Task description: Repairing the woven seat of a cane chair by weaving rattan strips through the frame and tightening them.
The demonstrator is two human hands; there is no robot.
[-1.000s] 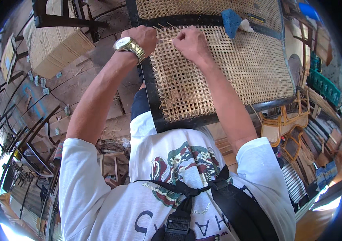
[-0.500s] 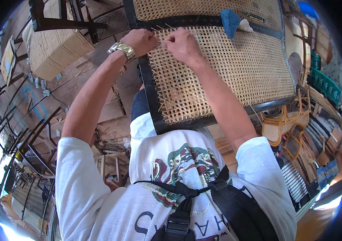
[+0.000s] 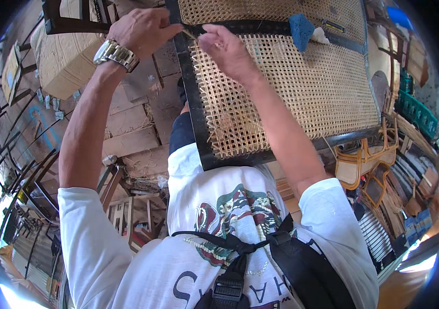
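My left hand (image 3: 139, 32), with a metal-banded watch (image 3: 116, 55) on its wrist, is closed in a pinch on a thin cane strand (image 3: 190, 35). The strand spans from its fingertips toward my right hand, over the frame's edge. Just right of the strand, my right hand (image 3: 225, 51) hovers above the corner of the woven cane panel (image 3: 281, 92). Its fingers are loosely bent and apart, slightly blurred. A black frame (image 3: 196, 123) borders the panel, which rests against my lap. Short strand ends stick up along the panel's left edge.
A blue sponge-like block (image 3: 301, 32), a white lump (image 3: 320, 36) and a small cutter-like tool (image 3: 334, 26) lie on the panel's far part. Left stands a cardboard box (image 3: 67, 64). Chair frames (image 3: 366, 159) and a green crate (image 3: 416, 109) are at right.
My left hand has moved left and up, away from the panel, with the cane strand stretched out from it. My right hand stays near the corner, its fingers loosened. The panel has shifted slightly right.
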